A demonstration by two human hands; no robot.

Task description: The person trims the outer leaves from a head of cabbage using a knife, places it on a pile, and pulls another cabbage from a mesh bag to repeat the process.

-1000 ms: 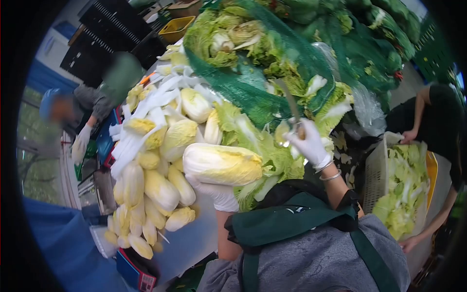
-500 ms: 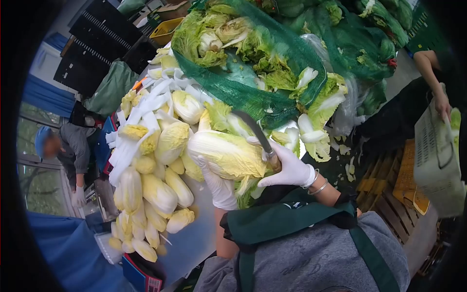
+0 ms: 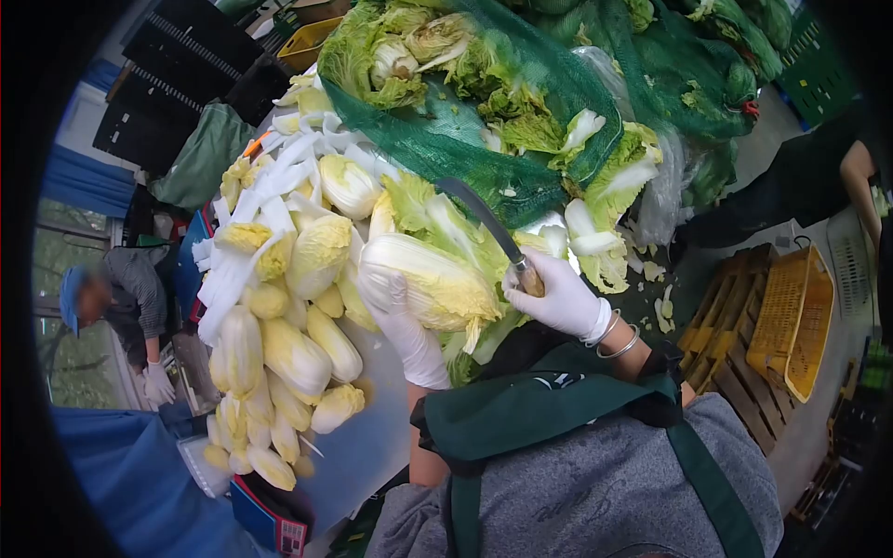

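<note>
My gloved left hand (image 3: 409, 335) is wrapped round the lower side of a pale yellow napa cabbage (image 3: 428, 282), holding it up over the table. In my gloved right hand (image 3: 555, 293), closed on its wooden handle, is a curved knife (image 3: 484, 216). The dark blade points up and to the left, above the cabbage. The right hand is just apart from the cabbage's leafy end. Loose green outer leaves (image 3: 437, 223) lie behind the cabbage. A pile of trimmed cabbages (image 3: 298, 358) stands to the left, with white foam strips (image 3: 223, 279) among it.
A green mesh bag (image 3: 484, 186) with leafy cabbage scraps lies at the back of the table (image 3: 363, 456). At right, a yellow crate (image 3: 791, 325) stands by a wooden pallet (image 3: 726, 344). One person (image 3: 135, 307) is at left, another's arm (image 3: 860, 186) at far right.
My right hand and the knife have drawn away to the right from the cabbage's leafy end. The person at right has moved the light-coloured crate farther right and back.
</note>
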